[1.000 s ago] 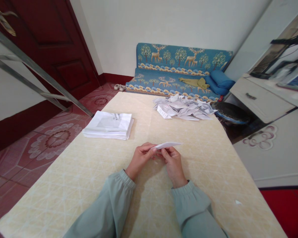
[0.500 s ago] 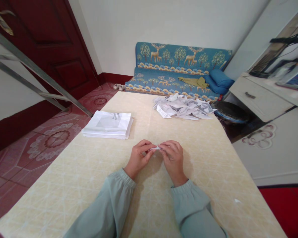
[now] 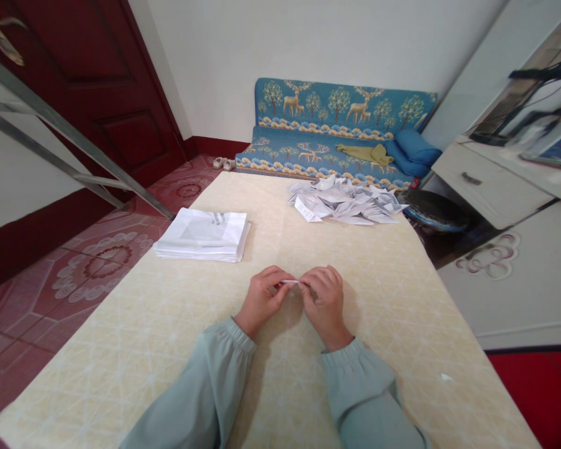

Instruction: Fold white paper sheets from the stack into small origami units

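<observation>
Between my two hands is a small folded piece of white paper, seen edge-on and mostly covered by fingers. My left hand is closed, its thumb and fingers pinching the paper's left end. The right end is pinched by my right hand, also closed, with the fingertips of both hands nearly meeting. Beyond my left hand lies a neat stack of white paper sheets. Farther off to the right is a loose heap of folded paper pieces, white and grey with some print.
A pale yellow patterned cloth covers the table. A tiny white paper scrap lies near its right side. Behind stands a blue sofa with deer print. A metal ladder frame leans at left; a white cabinet stands at right.
The fingers of my right hand have curled slightly closer to the left ones, and less of the paper shows between them. The stack and the heap have not moved.
</observation>
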`<state>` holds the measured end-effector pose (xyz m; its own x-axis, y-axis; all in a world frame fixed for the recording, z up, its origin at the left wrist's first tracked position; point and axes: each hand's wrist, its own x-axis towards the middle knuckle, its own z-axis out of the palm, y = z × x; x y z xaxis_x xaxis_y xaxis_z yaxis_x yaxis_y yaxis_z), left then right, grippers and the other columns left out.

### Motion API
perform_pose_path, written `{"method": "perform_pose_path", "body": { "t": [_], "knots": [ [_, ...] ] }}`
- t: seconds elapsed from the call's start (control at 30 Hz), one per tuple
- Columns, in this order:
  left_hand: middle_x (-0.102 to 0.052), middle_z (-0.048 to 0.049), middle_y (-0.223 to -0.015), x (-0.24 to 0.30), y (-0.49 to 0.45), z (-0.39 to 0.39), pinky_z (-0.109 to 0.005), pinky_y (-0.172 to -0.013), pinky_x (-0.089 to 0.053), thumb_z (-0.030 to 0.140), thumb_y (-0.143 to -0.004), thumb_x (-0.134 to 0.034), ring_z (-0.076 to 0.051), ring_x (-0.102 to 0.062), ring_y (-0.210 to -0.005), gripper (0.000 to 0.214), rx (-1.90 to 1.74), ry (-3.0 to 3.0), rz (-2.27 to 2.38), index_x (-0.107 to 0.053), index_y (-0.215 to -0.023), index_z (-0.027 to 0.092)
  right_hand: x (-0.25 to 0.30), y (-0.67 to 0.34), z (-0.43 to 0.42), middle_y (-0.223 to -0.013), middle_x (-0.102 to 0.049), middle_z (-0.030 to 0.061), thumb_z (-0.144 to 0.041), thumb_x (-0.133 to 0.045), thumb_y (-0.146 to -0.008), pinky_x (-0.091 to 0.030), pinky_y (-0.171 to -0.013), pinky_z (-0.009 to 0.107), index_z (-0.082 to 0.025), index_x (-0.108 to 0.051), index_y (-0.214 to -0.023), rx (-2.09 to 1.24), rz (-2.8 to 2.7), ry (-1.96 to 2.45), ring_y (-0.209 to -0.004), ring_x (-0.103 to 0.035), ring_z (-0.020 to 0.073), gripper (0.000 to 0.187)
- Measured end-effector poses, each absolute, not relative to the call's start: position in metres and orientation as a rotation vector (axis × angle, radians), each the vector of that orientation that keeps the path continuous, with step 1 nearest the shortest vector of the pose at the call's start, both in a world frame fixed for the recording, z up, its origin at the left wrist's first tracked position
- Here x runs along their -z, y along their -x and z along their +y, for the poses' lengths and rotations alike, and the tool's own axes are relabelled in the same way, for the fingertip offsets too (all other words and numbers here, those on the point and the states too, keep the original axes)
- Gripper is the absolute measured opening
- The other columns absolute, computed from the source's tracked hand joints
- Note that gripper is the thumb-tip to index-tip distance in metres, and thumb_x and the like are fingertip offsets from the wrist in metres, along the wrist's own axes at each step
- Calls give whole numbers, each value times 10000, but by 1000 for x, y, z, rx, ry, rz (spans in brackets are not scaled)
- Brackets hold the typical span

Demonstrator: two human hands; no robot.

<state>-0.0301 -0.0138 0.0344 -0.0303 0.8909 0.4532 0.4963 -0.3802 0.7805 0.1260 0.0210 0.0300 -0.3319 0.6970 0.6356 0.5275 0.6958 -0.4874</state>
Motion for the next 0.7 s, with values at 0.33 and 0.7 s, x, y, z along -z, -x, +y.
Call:
{"method": "perform_pose_path", "body": {
  "t": [0.33, 0.7],
  "knots": [
    [-661, -34, -768, -38, 31, -17, -370, -808, -386, 197, -791, -568, -201, -542, -833, 125, -1265, -2141, 1651, -691, -810, 211, -30, -120, 18, -756, -607, 7, -171, -571, -788, -339, -950, 414, -216, -577, -738, -226, -2010, 922, -829, -532, 182, 67],
    [-630, -15, -643, -39, 33, -16, -332, -740, -406, 152, -744, -600, -170, -552, -721, 108, -1445, -1988, 1605, -685, -689, 188, -26, -121, 21, -729, -627, 3, -166, -600, -781, -394, -849, 381, -215, -613, -733, -386, -1895, 904, -767, -557, 171, 70]
  ]
}}
